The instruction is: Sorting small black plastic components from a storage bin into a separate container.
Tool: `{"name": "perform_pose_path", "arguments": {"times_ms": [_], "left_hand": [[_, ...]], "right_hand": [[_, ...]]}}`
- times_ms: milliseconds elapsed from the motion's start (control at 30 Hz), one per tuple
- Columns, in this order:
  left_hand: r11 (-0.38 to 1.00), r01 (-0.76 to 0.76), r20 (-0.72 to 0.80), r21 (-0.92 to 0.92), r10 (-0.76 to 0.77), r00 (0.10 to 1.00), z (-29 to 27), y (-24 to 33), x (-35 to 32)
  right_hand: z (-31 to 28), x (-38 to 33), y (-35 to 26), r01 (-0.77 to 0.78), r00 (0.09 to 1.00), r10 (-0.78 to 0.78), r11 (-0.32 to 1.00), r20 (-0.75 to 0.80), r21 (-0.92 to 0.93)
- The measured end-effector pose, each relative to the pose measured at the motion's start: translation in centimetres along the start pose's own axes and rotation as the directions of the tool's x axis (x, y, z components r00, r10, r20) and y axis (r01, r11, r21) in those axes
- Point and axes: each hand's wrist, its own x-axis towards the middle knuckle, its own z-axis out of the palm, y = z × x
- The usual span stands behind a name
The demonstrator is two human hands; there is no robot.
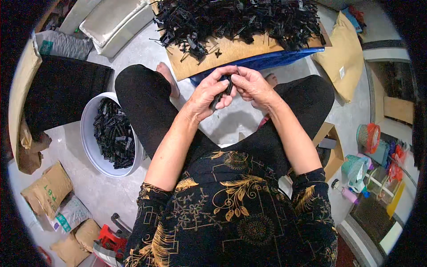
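A: Where is the black part being worked on?
B: Up between the hands, just off the near edge of the desk (181,67). The left hand (205,94) is curled around the black part (216,101), fingers nearly closed. The right hand (255,88) meets it at the far end, thumb and fingertips drawn together there; I can't tell exactly what they pinch.
A: And the desk itself?
B: A light wooden board above something blue (284,57). A tangled pile of black parts (249,22) covers most of its far side, thin stalks poking out. One small loose piece (218,53) lies on bare wood near the left end.
A: What's on the floor?
B: It's pale grey and smooth. Left of the person's knee stands a white bucket (85,144), with more black parts (114,135) inside. Beyond it to the left is a wide black panel (66,86), with a grey sack (71,46) at its far side and a white box (116,29) farther right. Brown sacks (48,189) lie at the near left.
A: The right side?
B: A yellowish sack (344,58) leans at the far right, beside the desk. An open cardboard box (336,153) sits just by the right knee, and a basket (364,135) stands farther right, among coloured bags and odds and ends.
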Motion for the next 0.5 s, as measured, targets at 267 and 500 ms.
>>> {"name": "perform_pose_path", "arguments": {"times_ms": [267, 500], "left_hand": [[0.867, -0.033, -0.154, 0.496, 0.125, 0.980, 0.2, -0.7, 0.5], [0.801, -0.055, -0.333, 0.596, 0.309, 0.891, -0.1, -1.5, 1.2]], "right_hand": [[-0.5, 1.0, 0.8, 0.093, 0.981, -0.136, 0.958, -0.140, -0.273], [1.1, 1.0, 0.8, 0.055, 0.972, -0.073, 0.995, -0.222, -0.086]]}}
